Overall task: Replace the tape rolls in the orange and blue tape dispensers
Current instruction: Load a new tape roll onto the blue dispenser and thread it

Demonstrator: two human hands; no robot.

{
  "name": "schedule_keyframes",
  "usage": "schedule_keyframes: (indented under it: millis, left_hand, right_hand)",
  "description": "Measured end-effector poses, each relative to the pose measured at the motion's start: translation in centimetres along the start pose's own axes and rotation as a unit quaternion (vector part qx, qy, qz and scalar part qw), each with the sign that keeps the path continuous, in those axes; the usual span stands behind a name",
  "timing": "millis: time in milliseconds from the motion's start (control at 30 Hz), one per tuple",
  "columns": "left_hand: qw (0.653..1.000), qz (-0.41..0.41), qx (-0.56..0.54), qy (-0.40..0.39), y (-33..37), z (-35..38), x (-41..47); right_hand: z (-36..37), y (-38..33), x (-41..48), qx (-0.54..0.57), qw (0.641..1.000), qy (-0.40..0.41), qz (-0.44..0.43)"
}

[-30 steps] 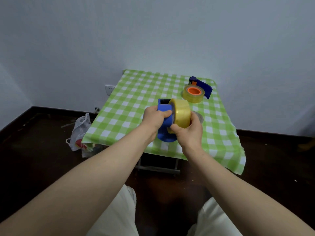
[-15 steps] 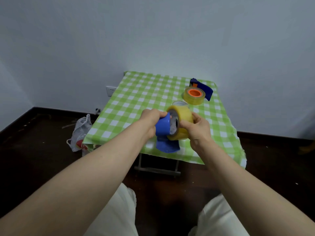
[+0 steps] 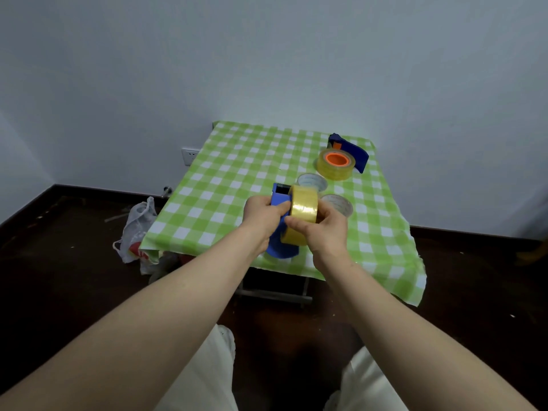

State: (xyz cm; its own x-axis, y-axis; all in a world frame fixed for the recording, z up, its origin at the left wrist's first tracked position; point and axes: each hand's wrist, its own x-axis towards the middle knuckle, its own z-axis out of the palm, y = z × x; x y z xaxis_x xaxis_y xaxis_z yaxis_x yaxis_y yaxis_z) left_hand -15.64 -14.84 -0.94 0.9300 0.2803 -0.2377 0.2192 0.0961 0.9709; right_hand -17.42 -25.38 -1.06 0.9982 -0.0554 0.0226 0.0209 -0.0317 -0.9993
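Hands meet over the near edge of the bench (image 3: 225, 161), both clamped on one assembly: the left hand (image 3: 261, 215) wraps the body of the blue tape dispenser (image 3: 280, 197), while the right hand (image 3: 321, 229) pinches the yellow tape roll (image 3: 302, 209) by its rim, thumb on the near face and fingers curled round the far side. The roll stands on edge against the dispenser's side, seemingly being seated on its hub; whether it is fully home cannot be told. Beyond the right hand lie two pale, spent-looking cores (image 3: 312, 182) flat on the green check cloth, and farther off a second yellow roll with an orange centre (image 3: 335, 164) lies beside a dark blue dispenser part (image 3: 353, 151).

The roll looks rigid and fairly light, its smooth wound face likely slick, so the outer rim gives the surest hold. The plastic dispenser should be stiff but hollow; gripping its flat side walls, clear of the toothed cutter end, seems wisest.
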Motion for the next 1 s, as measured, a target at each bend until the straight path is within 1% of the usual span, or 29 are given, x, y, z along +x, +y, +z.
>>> schedule_keyframes:
  millis: [67,133,167,200,267,333,400,567,633,700,767,833,900,1000]
  left_hand:
    - [1.000,0.024,0.012,0.005,-0.6,0.2,0.1]
    - [0.997,0.053,0.045,0.028,-1.4,0.4,0.1]
    - [0.994,0.065,0.067,0.047,-1.7,0.4,0.2]
    - [0.992,0.072,0.083,0.067,-2.2,0.3,0.4]
    - [0.991,0.073,0.081,0.073,-2.4,-0.5,0.8]
    - [0.996,0.058,0.043,0.047,-2.2,-1.4,1.3]
    - [0.998,0.043,0.018,0.029,-1.7,-2.1,1.4]
    - [1.000,0.009,-0.018,0.018,-2.0,-2.7,1.6]
    - [0.999,-0.004,-0.050,0.012,-1.8,-2.8,1.8]
    - [0.996,-0.015,-0.087,-0.005,-1.5,-2.8,1.6]
    - [0.994,-0.022,-0.103,-0.029,-1.0,-3.0,1.1]
    - [0.988,-0.042,-0.138,-0.047,-1.0,-3.3,0.8]
    - [0.977,-0.072,-0.195,-0.046,-1.2,-3.5,0.8]
    - [0.962,-0.104,-0.249,-0.046,-1.2,-3.4,0.6]
  right_hand:
    - [0.7,0.3,-0.2,0.054,0.998,0.037,0.021]
    - [1.2,0.4,-0.3,0.130,0.986,0.082,0.071]
    - [1.2,0.4,-0.2,0.150,0.980,0.094,0.093]
    - [1.0,0.5,-0.1,0.148,0.980,0.090,0.100]
    - [0.5,0.5,-0.1,0.116,0.989,0.060,0.069]
    - [-0.3,0.3,0.1,0.085,0.995,0.049,0.025]
    - [-1.1,-0.2,0.7,0.067,0.997,0.046,0.010]
    - [-3.1,-1.6,2.5,0.059,0.996,-0.047,0.038]
    - [-3.6,-2.0,2.6,0.096,0.989,-0.097,0.059]
    - [-3.6,-2.0,2.6,0.164,0.971,-0.150,0.092]
    - [-3.3,-1.6,2.7,0.197,0.955,-0.189,0.115]
    - [-2.9,-1.1,3.1,0.219,0.946,-0.199,0.130]
    - [-2.7,-0.8,3.7,0.253,0.936,-0.208,0.134]
    - [-2.4,0.0,4.6,0.298,0.916,-0.243,0.112]
